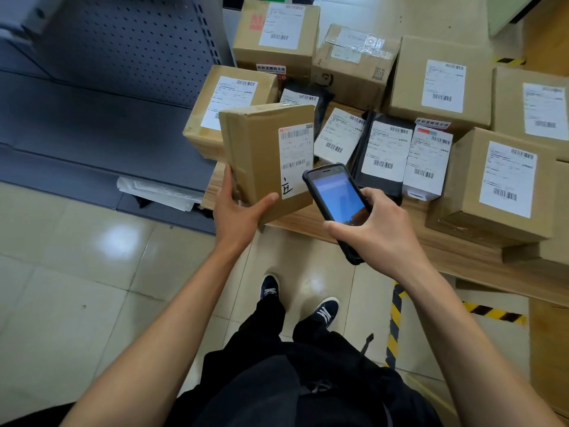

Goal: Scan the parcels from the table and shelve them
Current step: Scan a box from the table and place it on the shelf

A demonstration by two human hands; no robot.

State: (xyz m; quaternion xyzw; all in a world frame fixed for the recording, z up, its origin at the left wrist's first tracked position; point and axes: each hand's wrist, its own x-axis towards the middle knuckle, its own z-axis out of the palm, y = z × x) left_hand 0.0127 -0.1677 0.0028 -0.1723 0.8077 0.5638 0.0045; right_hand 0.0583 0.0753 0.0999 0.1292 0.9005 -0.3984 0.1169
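My left hand grips a brown cardboard parcel from below, lifted over the near left corner of the wooden table. Its white barcode label faces up, with a handwritten mark at the bottom. My right hand holds a black handheld scanner with a lit blue screen, its top end right next to that label. Several more labelled cardboard boxes and black mailer bags lie on the table behind.
A grey metal shelf unit with a perforated back stands to the left, a white package on its lowest level. Beige floor tiles lie below me, with yellow-black hazard tape beside my feet.
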